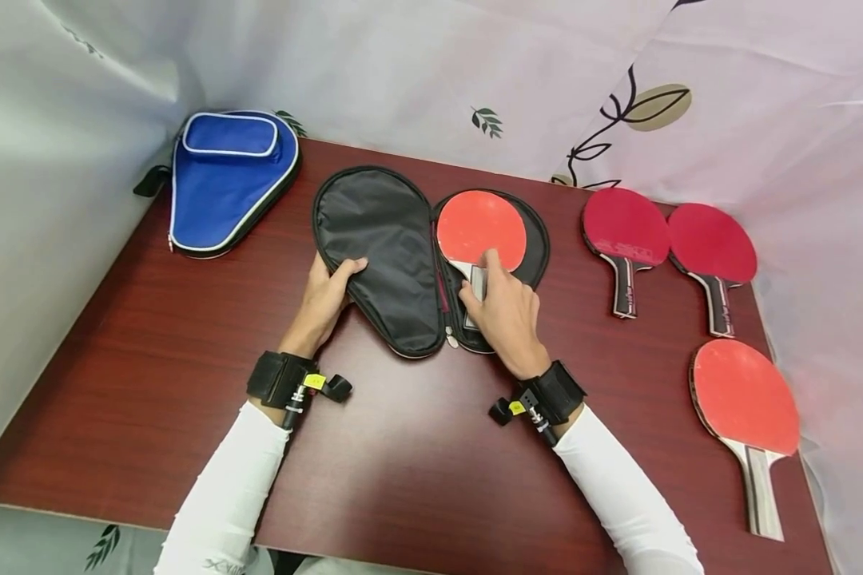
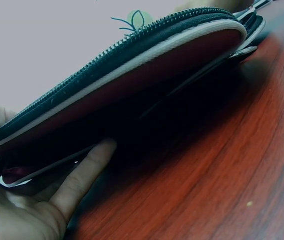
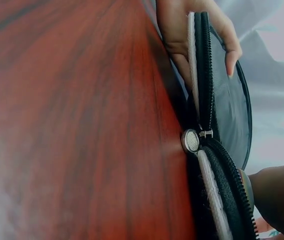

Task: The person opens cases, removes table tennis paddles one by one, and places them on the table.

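Note:
A black zip case (image 1: 374, 239) lies spread open on the dark red table (image 1: 403, 463). A red paddle (image 1: 482, 226) lies in its right half. My left hand (image 1: 340, 278) pinches the edge of the left flap, thumb on top and fingers (image 2: 82, 175) beneath, lifting the flap (image 2: 146, 65) slightly off the wood. My right hand (image 1: 480, 281) holds the paddle's grey handle (image 1: 478, 281), index finger stretched onto the red rubber. In the right wrist view the zipper pull (image 3: 191, 141) sits at the case's narrow end, with the left hand (image 3: 191, 35) gripping the flap beyond it.
A closed blue case (image 1: 223, 180) lies at the far left corner. Three more paddles rest on the right: two dark red ones (image 1: 626, 228) (image 1: 712, 243) and a brighter one (image 1: 744, 395) near the right edge. A leaf-print cloth (image 1: 618, 104) hangs behind the table.

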The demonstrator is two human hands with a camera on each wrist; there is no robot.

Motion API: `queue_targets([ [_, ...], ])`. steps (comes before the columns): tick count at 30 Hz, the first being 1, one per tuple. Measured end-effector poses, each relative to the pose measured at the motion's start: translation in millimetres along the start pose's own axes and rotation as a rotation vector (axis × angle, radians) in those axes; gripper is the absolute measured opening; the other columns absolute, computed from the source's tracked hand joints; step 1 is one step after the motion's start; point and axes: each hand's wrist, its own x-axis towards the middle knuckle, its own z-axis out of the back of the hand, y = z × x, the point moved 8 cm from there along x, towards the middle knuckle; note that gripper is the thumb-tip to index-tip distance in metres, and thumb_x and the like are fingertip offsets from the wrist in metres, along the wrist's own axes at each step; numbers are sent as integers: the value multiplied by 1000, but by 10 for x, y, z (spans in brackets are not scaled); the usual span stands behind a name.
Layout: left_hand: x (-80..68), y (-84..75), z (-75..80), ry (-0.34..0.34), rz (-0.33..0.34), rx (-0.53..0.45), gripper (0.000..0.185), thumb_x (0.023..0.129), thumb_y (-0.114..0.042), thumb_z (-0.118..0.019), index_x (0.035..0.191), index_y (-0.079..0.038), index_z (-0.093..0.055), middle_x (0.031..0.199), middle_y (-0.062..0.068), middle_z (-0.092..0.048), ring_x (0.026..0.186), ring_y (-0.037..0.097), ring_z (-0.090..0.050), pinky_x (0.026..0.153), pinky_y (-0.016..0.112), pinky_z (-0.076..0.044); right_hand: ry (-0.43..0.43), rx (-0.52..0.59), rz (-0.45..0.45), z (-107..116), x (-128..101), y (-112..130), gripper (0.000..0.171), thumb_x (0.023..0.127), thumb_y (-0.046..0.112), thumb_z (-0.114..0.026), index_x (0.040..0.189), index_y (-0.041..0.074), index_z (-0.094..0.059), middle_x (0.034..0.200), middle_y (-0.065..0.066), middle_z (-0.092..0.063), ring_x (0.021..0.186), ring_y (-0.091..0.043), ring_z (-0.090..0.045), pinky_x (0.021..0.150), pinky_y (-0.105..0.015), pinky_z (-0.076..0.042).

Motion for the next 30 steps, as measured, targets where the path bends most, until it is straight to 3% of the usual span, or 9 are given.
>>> queue_targets([
  [15, -5, 11, -19, 16, -11, 2, 52, 98, -10, -59, 145, -19, -38, 125, 11, -57, 99, 21, -67, 82, 31, -57, -29, 72, 23, 97, -24, -63, 27, 86, 24, -69, 106, 12, -54, 57, 1, -43, 50, -28, -50, 48, -45, -41],
  [30, -21, -11, -21, 46, -47, 3, 55, 99, -10, -59, 149, -22, -36, 125, 11, -57, 97, 21, -67, 81, 31, -58, -84, 123, 70, 555, -214, -109, 27, 90, 23, -69, 110, 12, -56, 62, 3, -48, 53, -18, -46, 52, -35, -36],
])
